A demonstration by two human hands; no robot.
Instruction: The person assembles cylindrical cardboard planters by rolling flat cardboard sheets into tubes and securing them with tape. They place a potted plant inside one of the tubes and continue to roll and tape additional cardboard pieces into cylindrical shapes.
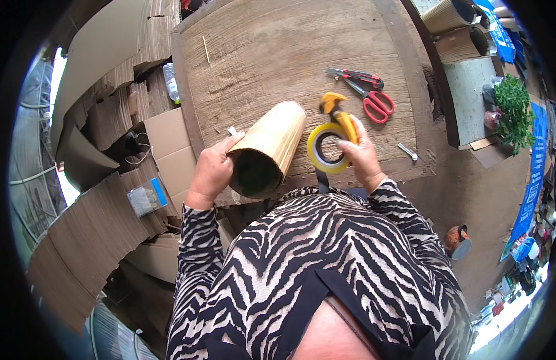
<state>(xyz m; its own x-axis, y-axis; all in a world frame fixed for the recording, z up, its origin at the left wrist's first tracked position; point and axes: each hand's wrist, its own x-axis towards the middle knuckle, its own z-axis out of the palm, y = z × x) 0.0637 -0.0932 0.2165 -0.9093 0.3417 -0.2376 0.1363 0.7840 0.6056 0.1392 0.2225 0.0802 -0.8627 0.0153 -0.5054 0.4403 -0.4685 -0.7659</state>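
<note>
My left hand grips the near rim of a brown cardboard tube, its fingers partly hidden by the tube. The tube lies tilted over the board's near edge, its dark hollow end facing me. A small pale scrap shows by my left fingertips. My right hand is closed on a yellow handheld tape dispenser carrying a roll of yellow-edged tape. The dispenser is held just right of the tube, apart from it. Beyond my right hand lie red-handled scissors and a red-and-black utility knife.
The worn wooden board bears a thin stick and a small white tool. Stacked cardboard and a plastic bottle are at left. More tubes and a green plant stand at right; a can is lower right.
</note>
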